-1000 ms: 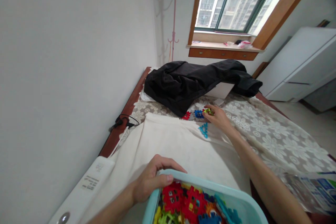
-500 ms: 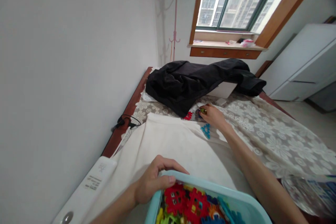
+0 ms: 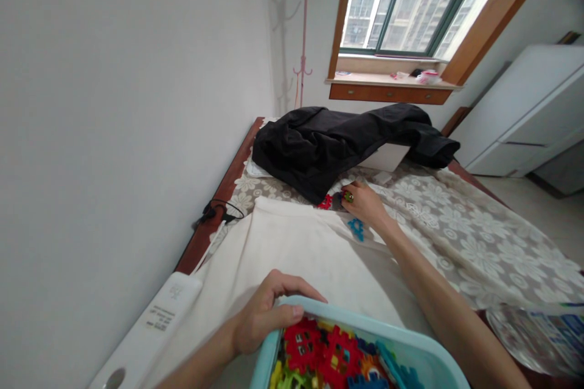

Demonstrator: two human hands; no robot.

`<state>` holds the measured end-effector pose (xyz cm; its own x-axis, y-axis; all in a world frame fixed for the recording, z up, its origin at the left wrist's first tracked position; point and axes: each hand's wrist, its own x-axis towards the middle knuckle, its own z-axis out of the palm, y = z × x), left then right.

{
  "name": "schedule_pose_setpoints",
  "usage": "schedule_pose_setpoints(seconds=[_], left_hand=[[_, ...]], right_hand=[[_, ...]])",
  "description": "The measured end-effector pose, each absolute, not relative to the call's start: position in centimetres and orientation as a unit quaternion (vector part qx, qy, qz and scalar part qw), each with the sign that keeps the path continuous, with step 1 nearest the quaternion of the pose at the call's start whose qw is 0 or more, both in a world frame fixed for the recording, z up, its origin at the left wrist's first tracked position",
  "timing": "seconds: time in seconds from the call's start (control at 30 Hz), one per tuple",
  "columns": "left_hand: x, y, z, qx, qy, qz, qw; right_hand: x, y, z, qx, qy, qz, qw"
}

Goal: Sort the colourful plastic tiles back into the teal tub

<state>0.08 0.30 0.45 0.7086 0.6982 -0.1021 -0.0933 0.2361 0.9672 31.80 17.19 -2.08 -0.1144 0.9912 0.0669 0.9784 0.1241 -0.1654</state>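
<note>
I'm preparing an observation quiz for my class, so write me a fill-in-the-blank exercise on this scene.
The person's ____ hand grips the light-blue bin.
The person's ____ hand holds a yellow-green toy piece.
The crumpled garment is coloured ____.
The coat stand beside the window is coloured ____.

Missing words: left; right; black; pink.

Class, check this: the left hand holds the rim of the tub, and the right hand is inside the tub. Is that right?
Not quite: the head view shows the right hand beyond the tub, holding a green toy piece. The left hand does hold the rim.
</note>
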Motion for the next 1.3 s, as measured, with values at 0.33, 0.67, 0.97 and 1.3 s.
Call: schedule_pose_setpoints(seconds=[0.33,0.67,0.97,1.3], left_hand=[[0.3,0.2,0.6,0.547,0.277,0.268,0.743],[0.1,0.2,0.5,0.549,0.281,0.267,0.74],[0.2,0.5,0.3,0.552,0.271,0.262,0.744],[0.0,0.4,0.4,0.57,0.266,0.271,0.729]], right_hand=[[32.7,17.4,-2.3,-0.67,-0.74,0.04,0.046],[32.0,17.3,-2.3,-0.681,-0.729,0.036,0.053],[32.2,17.2,-2.0,-0.675,-0.734,0.042,0.063],[30.8,16.8,-2.4,-0.614,-0.785,0.051,0.062]])
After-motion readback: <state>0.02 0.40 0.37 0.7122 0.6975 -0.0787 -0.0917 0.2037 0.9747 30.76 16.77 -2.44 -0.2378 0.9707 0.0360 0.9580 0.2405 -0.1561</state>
